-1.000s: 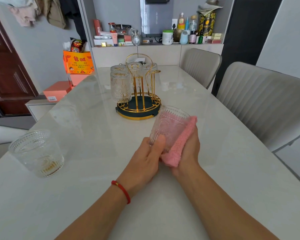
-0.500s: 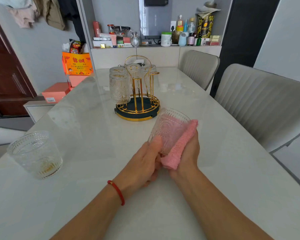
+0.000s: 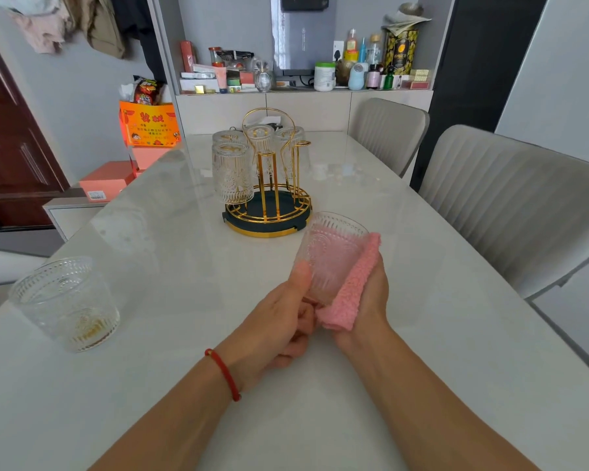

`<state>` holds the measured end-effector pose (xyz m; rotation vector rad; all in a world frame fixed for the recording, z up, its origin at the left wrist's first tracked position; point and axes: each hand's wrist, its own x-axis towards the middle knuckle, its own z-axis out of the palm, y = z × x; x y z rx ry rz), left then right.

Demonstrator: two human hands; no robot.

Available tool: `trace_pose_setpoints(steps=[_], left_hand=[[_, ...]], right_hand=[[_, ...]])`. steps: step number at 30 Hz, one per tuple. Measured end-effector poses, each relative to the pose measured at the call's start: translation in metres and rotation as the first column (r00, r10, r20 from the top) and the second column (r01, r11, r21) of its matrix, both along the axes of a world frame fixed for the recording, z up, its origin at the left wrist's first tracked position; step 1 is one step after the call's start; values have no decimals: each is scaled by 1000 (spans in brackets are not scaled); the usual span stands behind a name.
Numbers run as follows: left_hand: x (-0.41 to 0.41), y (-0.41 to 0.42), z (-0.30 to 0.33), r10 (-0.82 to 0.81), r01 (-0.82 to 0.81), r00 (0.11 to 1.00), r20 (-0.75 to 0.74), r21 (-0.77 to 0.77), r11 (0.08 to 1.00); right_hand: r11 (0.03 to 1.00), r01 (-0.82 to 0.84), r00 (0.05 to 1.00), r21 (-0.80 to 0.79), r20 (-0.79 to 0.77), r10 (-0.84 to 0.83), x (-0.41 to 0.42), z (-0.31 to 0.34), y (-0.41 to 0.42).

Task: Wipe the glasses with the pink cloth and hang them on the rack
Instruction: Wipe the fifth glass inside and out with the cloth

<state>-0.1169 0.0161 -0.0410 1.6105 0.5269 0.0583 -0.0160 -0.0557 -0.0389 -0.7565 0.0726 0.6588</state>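
Left hand: the left hand (image 3: pixel 279 314) gripped the base of the held glass (image 3: pixel 330 256) just right of frame centre, thumb up along its near side, the other fingers curled beneath.
Right hand: the right hand (image 3: pixel 368 300) pressed the pink cloth (image 3: pixel 351 290) against the right side of that glass, fingers wrapped behind it.
Held glass: embossed, clear, tilted with its mouth away and up, raised off the tabletop (image 3: pixel 170 283).
Rack: the gold rack (image 3: pixel 269 198) on a dark round base stood at upper centre, beyond the hands, with several glasses hung upside down on it.
Second glass: a tumbler (image 3: pixel 65 304) stood upright at the left edge, well apart from the hands.
Wrist: a red cord bracelet (image 3: pixel 223 373) circled the left wrist.
Chairs: two grey ribbed chairs (image 3: pixel 510 198) lined the right side.
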Motion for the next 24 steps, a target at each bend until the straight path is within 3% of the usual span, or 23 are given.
trace_pose_setpoints(steps=[4, 7, 10, 17, 21, 24], left_hand=[[-2, 10, -1, -101, 83, 993, -67, -229, 970], [3, 1, -3, -19, 10, 997, -69, -125, 992], [4, -6, -8, 46, -50, 997, 55, 58, 997], [-9, 20, 3, -208, 206, 978, -18, -94, 974], [-12, 35, 1, -72, 85, 993, 96, -143, 986], [-14, 46, 2, 36, -26, 993, 114, -94, 995]], right_hand=[[999, -33, 999, -42, 6, 34, 0, 2, 2], [998, 23, 1000, -60, 6, -22, -3, 5, 4], [995, 90, 995, -49, 33, -89, -4, 3, 4], [996, -88, 996, 16, 32, 88, 4, 3, -2], [987, -142, 987, 77, 83, 136, 14, 2, -6], [995, -62, 983, 82, 177, 46, 21, 7, -10]])
